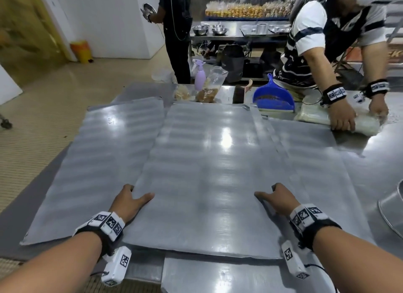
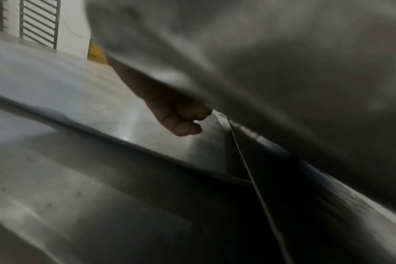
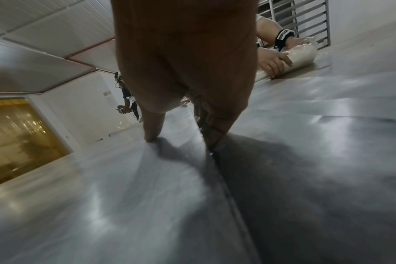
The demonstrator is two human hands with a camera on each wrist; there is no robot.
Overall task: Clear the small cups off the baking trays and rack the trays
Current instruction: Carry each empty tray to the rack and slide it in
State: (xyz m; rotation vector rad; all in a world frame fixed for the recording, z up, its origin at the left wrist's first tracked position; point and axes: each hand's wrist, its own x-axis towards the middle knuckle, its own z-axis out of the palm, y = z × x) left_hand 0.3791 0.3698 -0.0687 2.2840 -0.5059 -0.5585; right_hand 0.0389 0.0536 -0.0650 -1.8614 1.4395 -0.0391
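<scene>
Middle baking tray (image 1: 202, 172) lying on top, long axis running away from the body, overlapping two more trays, left tray (image 1: 91, 161) and right tray (image 1: 309, 161), on the steel worktop (image 1: 379, 153). Left hand (image 1: 128, 202) and right hand (image 1: 277, 200) gripping its side edges, thumbs on top, fingers curled underneath. No readable writing.

Left fingers (image 2: 181, 116): your view blurs them, tucked beneath the tray (image 1: 202, 172) edge.
Right bowl (image 1: 392, 209): cut off by the frame.
Rear shelf goods (image 1: 246, 9): too small for you to identify.
</scene>
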